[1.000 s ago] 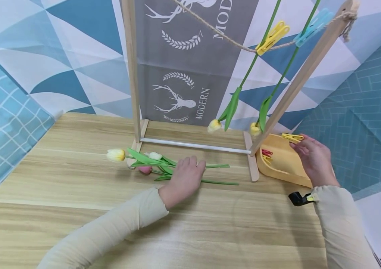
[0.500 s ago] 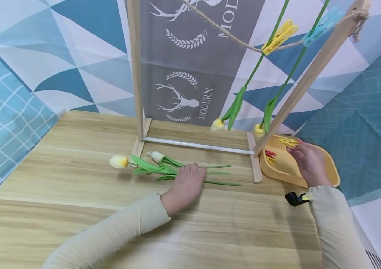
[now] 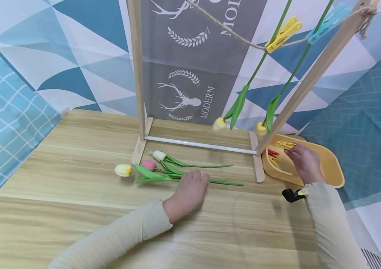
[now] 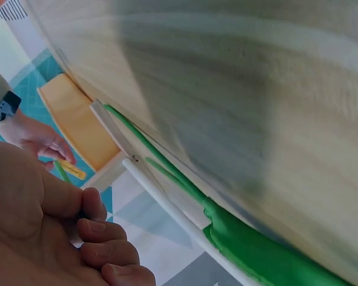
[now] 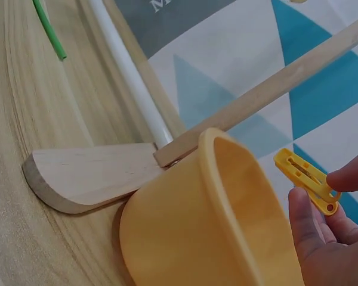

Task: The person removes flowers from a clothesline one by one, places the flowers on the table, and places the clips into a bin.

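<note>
My left hand (image 3: 190,194) grips a tulip by its stem, low over the table; its yellow-and-white head (image 3: 123,170) points left. The stem's green end (image 4: 61,171) sticks out past my curled fingers in the left wrist view. Beyond the hand lie a pink tulip (image 3: 149,165) and a white tulip (image 3: 159,155). My right hand (image 3: 304,160) pinches a yellow clothespin (image 5: 307,179) between thumb and fingers, over the yellow bin (image 3: 333,168). Red (image 3: 272,153) and yellow clothespins (image 3: 273,160) lie inside that bin.
A wooden frame (image 3: 139,74) with a white bottom bar (image 3: 200,144) stands behind the tulips. From its rope (image 3: 230,31) two yellow tulips hang head down, held by a yellow clothespin (image 3: 283,34) and a blue clothespin (image 3: 329,23). The bin stands against the frame's right foot (image 3: 258,164).
My right hand has drawn the yellow clothespin slightly left and down over the bin. The left hand's tulip has shifted toward me, and the pink head shows again. The head view has shifted slightly.
</note>
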Demonstrator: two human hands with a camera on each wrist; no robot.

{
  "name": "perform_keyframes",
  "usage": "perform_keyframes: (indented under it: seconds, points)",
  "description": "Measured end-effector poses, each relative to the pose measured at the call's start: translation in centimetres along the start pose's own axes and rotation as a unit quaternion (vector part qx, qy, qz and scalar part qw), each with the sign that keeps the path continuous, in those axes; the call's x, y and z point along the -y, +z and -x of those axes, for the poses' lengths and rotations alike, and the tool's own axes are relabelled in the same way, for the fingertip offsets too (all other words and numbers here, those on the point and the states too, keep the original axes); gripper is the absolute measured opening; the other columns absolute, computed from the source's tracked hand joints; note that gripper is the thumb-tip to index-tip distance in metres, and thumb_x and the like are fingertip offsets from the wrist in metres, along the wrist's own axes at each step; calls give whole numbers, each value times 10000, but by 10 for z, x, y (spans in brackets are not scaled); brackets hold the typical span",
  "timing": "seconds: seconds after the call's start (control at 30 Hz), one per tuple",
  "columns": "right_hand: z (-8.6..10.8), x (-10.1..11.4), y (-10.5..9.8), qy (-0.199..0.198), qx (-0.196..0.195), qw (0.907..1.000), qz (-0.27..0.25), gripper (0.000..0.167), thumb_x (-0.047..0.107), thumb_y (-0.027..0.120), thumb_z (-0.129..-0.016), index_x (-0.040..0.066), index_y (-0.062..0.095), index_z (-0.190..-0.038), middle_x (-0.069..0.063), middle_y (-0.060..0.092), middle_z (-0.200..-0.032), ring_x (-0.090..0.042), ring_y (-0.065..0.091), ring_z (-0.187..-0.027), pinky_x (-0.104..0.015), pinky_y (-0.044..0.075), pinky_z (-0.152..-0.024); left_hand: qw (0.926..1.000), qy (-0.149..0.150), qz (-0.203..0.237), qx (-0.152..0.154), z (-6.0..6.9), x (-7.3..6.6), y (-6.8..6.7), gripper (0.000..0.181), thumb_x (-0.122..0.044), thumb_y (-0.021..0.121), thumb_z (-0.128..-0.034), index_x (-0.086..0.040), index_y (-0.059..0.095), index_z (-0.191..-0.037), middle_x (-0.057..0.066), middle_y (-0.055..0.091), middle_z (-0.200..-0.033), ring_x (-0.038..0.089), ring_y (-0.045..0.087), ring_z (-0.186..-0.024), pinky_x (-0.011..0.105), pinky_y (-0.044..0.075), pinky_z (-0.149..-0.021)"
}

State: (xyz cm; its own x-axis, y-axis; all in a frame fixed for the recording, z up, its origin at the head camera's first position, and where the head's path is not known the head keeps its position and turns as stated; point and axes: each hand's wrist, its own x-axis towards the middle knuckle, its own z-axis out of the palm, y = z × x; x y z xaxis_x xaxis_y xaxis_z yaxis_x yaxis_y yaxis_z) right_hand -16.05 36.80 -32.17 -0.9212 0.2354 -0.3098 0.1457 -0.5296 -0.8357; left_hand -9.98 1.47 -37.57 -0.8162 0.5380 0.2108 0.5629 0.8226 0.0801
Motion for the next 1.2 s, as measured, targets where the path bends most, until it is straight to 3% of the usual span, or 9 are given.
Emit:
perform_keyframes:
  seconds: [0.3,0.4,0.5,0.57,0.73,0.93,1.2]
  points:
    - [-16,-7,-1,284,-333,9984,344,271,-60,596,-847,85,518,-1063,8,432,-1116,-109,658,-785,-213,539,-761,9995,-150,95,254,5,-6,5,139,-229,481,-966,-116,549,-923,58,527,-794,180,499,-683,262,329,-546]
    - [-22,-10,-2,362,-428,9975,420,414,-63,586,-850,88,481,-1221,21,447,-1128,-102,661,-769,-206,538,-759,9994,-149,84,316,6,-7,8,149,-233,471,-970,-120,539,-899,56,523,-791,195,514,-711,276,335,-546]
    - [-29,-12,-2,417,-538,9959,600,614,-55,572,-858,96,342,-1407,30,456,-1138,-87,660,-761,-196,535,-758,9992,-110,79,364,6,-7,10,158,-226,466,-972,-118,523,-871,54,512,-775,203,512,-713,287,335,-544]
    - [-32,-13,-1,481,-672,9936,773,663,-40,573,-860,107,292,-1443,37,456,-1133,-74,655,-765,-192,533,-762,9991,-73,70,408,6,-8,11,163,-225,463,-974,-117,522,-867,52,511,-765,202,514,-701,291,338,-540]
    - [-38,-16,2,688,-982,9851,1235,526,21,589,-868,128,398,-1347,24,474,-1061,-59,636,-785,-191,529,-778,9976,-63,79,683,5,-9,13,159,-231,436,-986,-127,531,-913,44,509,-782,199,515,-714,287,341,-563]
    - [-44,-16,2,886,-983,9817,1366,621,38,581,-876,102,312,-1432,28,595,-820,-74,637,-739,-195,536,-746,9969,-79,99,778,6,-11,15,159,-239,431,-988,-129,531,-932,34,499,-775,195,509,-738,275,333,-594]
    - [-56,-17,-3,1060,-925,9788,1487,311,36,585,-874,102,482,-1160,21,632,-704,-86,646,-693,-197,541,-699,9964,-22,191,828,8,-15,15,154,-228,440,-984,-115,544,-989,51,550,-839,171,501,-731,259,310,-592]
